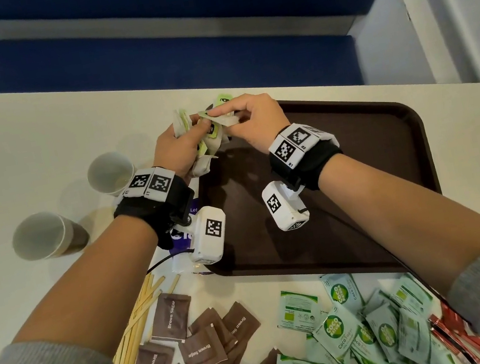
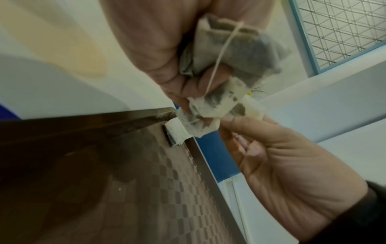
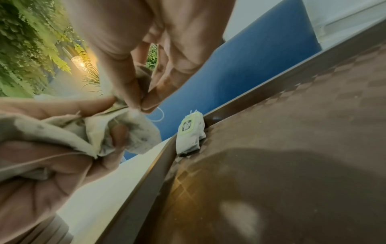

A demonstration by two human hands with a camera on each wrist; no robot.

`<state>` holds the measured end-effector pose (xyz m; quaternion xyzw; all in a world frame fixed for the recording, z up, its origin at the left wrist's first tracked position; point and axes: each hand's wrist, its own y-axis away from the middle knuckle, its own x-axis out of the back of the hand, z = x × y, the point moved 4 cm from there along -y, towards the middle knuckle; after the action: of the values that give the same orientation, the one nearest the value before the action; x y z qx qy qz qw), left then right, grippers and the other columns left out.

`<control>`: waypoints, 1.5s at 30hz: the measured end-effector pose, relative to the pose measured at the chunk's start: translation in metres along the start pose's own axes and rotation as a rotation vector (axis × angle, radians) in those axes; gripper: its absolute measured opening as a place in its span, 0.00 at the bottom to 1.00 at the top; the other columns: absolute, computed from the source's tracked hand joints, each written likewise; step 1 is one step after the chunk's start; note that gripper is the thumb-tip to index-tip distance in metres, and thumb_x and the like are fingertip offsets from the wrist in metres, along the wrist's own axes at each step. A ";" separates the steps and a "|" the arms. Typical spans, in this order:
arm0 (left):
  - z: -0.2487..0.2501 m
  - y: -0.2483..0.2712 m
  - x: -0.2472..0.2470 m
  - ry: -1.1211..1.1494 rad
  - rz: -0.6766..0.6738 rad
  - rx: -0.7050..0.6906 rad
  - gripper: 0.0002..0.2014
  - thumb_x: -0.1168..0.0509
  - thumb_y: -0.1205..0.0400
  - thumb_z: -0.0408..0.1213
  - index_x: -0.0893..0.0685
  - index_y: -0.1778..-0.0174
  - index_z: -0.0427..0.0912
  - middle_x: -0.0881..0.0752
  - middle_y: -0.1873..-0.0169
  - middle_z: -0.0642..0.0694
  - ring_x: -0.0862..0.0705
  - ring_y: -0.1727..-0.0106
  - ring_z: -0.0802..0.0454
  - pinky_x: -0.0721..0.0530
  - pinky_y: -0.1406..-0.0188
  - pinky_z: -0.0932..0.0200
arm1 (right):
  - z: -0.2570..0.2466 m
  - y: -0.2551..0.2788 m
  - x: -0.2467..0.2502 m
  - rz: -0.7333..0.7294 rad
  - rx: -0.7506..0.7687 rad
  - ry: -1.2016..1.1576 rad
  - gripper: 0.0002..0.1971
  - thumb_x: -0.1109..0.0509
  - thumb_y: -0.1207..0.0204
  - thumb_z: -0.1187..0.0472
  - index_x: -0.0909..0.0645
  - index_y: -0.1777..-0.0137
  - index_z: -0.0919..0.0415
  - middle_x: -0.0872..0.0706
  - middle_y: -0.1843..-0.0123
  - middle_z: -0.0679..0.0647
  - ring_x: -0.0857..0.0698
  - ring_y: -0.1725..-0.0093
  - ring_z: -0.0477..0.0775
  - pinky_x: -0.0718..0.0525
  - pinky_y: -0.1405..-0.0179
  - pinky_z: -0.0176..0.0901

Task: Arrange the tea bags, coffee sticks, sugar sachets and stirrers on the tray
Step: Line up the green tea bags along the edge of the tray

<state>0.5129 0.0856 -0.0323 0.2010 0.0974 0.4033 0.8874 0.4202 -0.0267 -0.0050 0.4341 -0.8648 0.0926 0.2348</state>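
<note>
My left hand [image 1: 181,147] grips a bunch of white tea bags [image 1: 207,152] with green tags above the far left corner of the brown tray [image 1: 378,189]. My right hand [image 1: 248,119] pinches one tea bag [image 1: 222,119] at the top of that bunch. The left wrist view shows the bunch of tea bags [image 2: 231,54] in my fist, strings hanging. One tea bag [image 3: 189,133] leans against the tray's far rim. Wooden stirrers [image 1: 136,331], brown sugar sachets [image 1: 197,349], green coco sugar sachets [image 1: 364,330] and red sticks [image 1: 457,332] lie on the table near me.
Two paper cups [image 1: 110,172] [image 1: 44,235] stand left of the tray on the cream table [image 1: 2,153]. A purple-printed wrapper [image 1: 185,242] lies under my left wrist. Blue bench seating [image 1: 177,51] runs beyond the table's far edge.
</note>
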 end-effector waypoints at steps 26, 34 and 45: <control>-0.006 -0.007 0.019 -0.176 0.085 -0.074 0.04 0.30 0.22 0.39 0.14 0.62 0.53 0.12 0.60 0.47 0.13 0.53 0.48 0.14 0.53 0.55 | 0.038 -0.030 0.004 0.056 -0.240 0.160 0.11 0.25 0.27 0.64 0.13 0.46 0.56 0.16 0.56 0.48 0.17 0.55 0.45 0.15 0.45 0.42; -0.007 -0.006 0.017 -0.177 0.061 -0.059 0.05 0.30 0.22 0.39 0.14 0.62 0.54 0.12 0.59 0.46 0.13 0.52 0.47 0.14 0.59 0.57 | 0.042 -0.042 -0.009 0.033 -0.233 0.234 0.10 0.24 0.28 0.64 0.13 0.47 0.57 0.16 0.57 0.49 0.18 0.55 0.45 0.16 0.45 0.40; -0.008 -0.006 0.016 -0.165 0.048 -0.047 0.04 0.30 0.22 0.40 0.14 0.62 0.53 0.11 0.57 0.45 0.13 0.48 0.43 0.14 0.45 0.47 | 0.044 -0.050 -0.011 0.023 -0.256 0.252 0.09 0.24 0.28 0.63 0.14 0.49 0.56 0.17 0.59 0.49 0.18 0.57 0.45 0.18 0.50 0.35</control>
<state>0.5251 0.0960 -0.0424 0.2148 0.0096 0.4086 0.8870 0.4509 -0.0652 -0.0506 0.3758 -0.8381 0.0380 0.3936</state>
